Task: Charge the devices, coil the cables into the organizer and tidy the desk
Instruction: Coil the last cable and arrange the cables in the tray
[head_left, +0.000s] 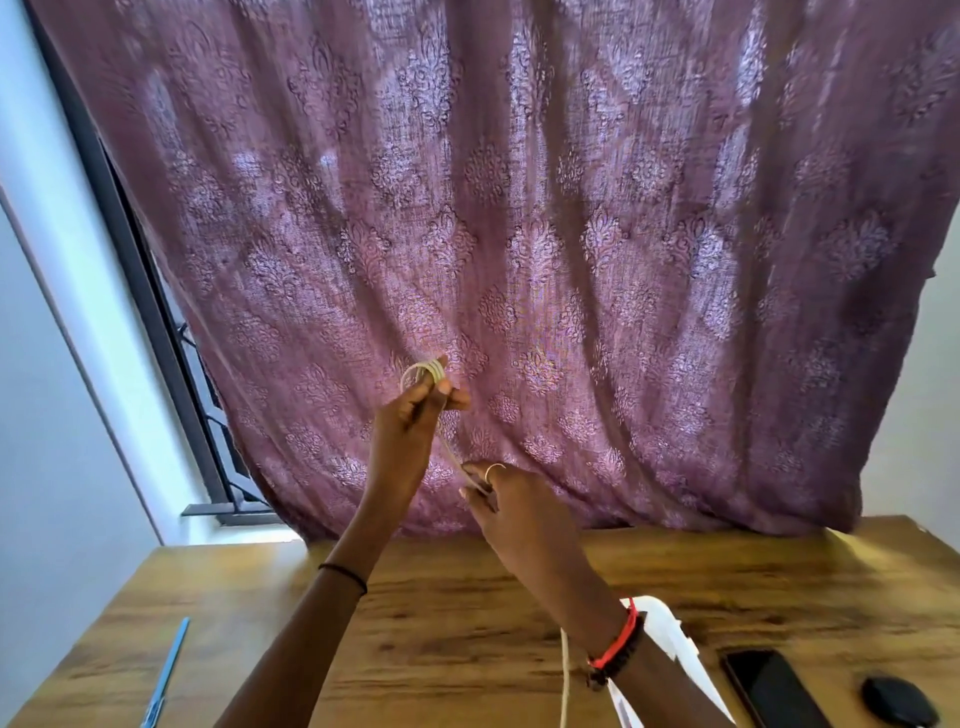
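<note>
Mauve patterned curtain (571, 260) hangs behind a brown wood-grain desk (441, 623), and held up in front of it, well above the desk, is the thin white cable (427, 370); several small loops of it sit gathered at the fingertips of the left hand (408, 431), whose thumb and fingers curl in a pinch round the bundle; a single strand runs down and rightward from the loops to the right hand (514, 514), which pinches it between thumb and fingers; below that wrist the loose rest of the cable drops toward the near edge of the desk and out of view; I judge the cable light, limp and smooth, so it will not keep a loop by itself, and the turns would likely spring apart if the pinch slackened; the best hold is where the turns cross, squeezed flat together, while the other hand feeds the strand under light tension and lets it slide rather than drag; the plug ends are not visible; under the right forearm lies a white plastic piece (670, 636), perhaps the organizer, though I cannot tell; right of it lie a flat black phone (769, 691) and a small black rounded object (898, 701); far left on the desk is a slender blue stick (169, 665), and a dark barred window frame (156, 291) stands beside the curtain
</note>
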